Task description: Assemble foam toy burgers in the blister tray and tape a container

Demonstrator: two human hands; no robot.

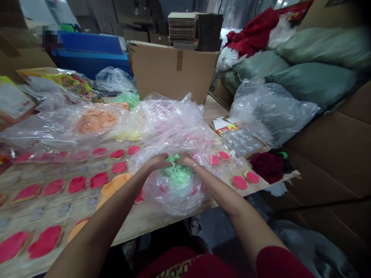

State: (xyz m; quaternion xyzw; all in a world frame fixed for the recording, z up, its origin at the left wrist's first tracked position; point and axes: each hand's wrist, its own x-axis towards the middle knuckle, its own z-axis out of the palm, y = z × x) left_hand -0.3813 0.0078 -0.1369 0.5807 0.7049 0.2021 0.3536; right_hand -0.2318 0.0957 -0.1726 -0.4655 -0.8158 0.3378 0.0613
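Both of my hands meet over a clear plastic bag [174, 199] at the table's front edge. In the bag lies soft green dough [180, 175]. A torn lump of the same green dough [173, 159] shows between my left hand [160, 161] and my right hand [185, 158]. The fingers of both hands are closed on it, partly hidden. Left of my hands, flat red dough pieces [99, 180] sit in rows of clear trays. Orange dough [114, 187] lies partly behind my left forearm.
Large plastic bags with orange dough [97, 120] and pink contents cover the table's back. A tall cardboard box [174, 73] stands behind. To the right are an open carton with clear trays [242, 141], a dark red cloth [267, 168] and stuffed green sacks [315, 83].
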